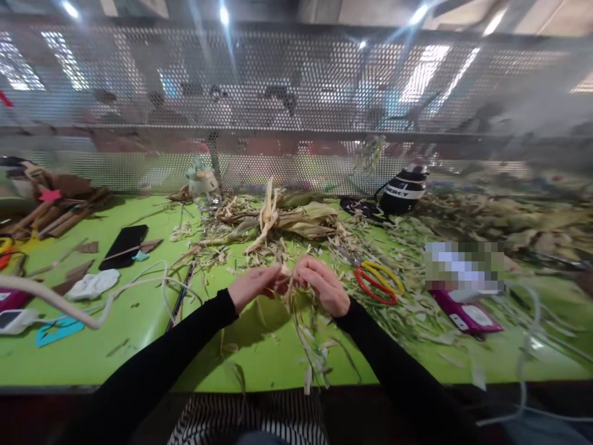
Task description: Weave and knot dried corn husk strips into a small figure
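The left hand (pixel 257 285) and right hand (pixel 324 283) nearly meet, fingertips of both pinched closed on a bundle of pale husk strips (pixel 291 300), whose loose ends trail from below the grip toward the table's near edge. (The fingers hide exactly how the strips cross there.) Just beyond the grip lies a heap of dry husks (pixel 301 222), one pale piece sticking up. Right of the grip rest scissors (pixel 376 281) with red and yellow handles, among scraps; farther right is a magenta power strip (pixel 467 312). Well left of the grip lies a black phone (pixel 124 247) on the green table (pixel 148 346).
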`<act>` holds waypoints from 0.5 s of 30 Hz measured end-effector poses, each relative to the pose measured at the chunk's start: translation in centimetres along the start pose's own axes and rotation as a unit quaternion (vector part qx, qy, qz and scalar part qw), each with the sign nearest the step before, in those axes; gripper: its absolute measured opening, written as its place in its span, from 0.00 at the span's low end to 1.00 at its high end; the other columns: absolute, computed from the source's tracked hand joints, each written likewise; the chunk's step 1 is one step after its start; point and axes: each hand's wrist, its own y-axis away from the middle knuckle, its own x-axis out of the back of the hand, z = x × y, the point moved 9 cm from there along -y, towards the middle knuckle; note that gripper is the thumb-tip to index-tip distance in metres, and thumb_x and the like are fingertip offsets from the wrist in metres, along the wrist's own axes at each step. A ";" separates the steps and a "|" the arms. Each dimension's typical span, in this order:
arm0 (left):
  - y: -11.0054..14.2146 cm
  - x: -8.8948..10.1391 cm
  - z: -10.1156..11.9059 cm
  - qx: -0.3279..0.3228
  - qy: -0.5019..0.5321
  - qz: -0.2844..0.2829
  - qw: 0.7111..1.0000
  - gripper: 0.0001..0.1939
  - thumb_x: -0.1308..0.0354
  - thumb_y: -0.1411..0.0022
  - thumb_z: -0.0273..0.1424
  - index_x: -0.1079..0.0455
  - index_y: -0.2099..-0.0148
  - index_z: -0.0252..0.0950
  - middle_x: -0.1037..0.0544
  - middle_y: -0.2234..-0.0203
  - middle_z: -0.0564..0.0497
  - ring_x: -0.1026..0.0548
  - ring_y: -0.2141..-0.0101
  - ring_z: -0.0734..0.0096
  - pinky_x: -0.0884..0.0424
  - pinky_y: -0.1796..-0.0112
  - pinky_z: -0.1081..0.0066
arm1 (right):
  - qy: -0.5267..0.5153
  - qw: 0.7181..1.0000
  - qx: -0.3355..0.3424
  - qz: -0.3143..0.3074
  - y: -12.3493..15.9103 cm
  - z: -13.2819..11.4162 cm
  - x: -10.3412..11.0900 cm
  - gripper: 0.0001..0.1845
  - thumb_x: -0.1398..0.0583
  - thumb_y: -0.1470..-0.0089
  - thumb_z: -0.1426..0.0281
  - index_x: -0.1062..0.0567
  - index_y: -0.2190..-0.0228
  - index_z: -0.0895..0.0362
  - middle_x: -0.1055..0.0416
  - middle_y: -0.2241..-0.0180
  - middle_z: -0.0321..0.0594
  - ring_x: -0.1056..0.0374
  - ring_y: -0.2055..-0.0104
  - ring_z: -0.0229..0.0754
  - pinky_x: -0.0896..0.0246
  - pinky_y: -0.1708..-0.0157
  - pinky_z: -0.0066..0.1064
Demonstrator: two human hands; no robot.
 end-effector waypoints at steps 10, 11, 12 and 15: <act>0.0 -1.0 -1.6 0.118 0.218 -0.034 0.968 0.11 0.34 0.50 0.32 0.26 0.64 0.31 0.22 0.74 0.50 0.25 0.73 0.78 0.31 0.70 0.80 | 0.215 0.959 0.065 -0.172 1.4 -2.7 -2.1 0.10 0.45 0.44 0.70 0.28 0.74 0.60 0.35 0.53 0.48 0.35 0.53 0.43 0.42 0.52 0.38; 0.1 -1.1 -1.8 0.134 0.230 -0.038 0.963 0.10 0.36 0.48 0.32 0.26 0.63 0.31 0.22 0.74 0.49 0.25 0.73 0.78 0.30 0.70 0.80 | 0.216 0.957 0.066 -0.180 1.5 -2.8 -2.2 0.09 0.44 0.44 0.70 0.28 0.73 0.60 0.36 0.50 0.48 0.36 0.51 0.43 0.42 0.50 0.39; 0.1 -1.2 -1.9 0.146 0.241 -0.044 0.958 0.10 0.38 0.45 0.33 0.26 0.63 0.31 0.22 0.74 0.49 0.24 0.73 0.78 0.30 0.70 0.80 | 0.218 0.956 0.067 -0.188 1.6 -2.9 -2.4 0.09 0.44 0.44 0.69 0.27 0.72 0.59 0.37 0.48 0.49 0.36 0.50 0.44 0.42 0.50 0.40; 0.2 -1.7 -2.3 0.166 0.263 -0.069 0.948 0.15 0.43 0.41 0.38 0.27 0.65 0.29 0.22 0.75 0.47 0.25 0.77 0.78 0.29 0.73 0.80 | 0.235 0.947 0.065 -0.208 1.8 -2.9 -2.6 0.08 0.41 0.46 0.68 0.26 0.72 0.59 0.38 0.48 0.49 0.37 0.49 0.44 0.40 0.51 0.39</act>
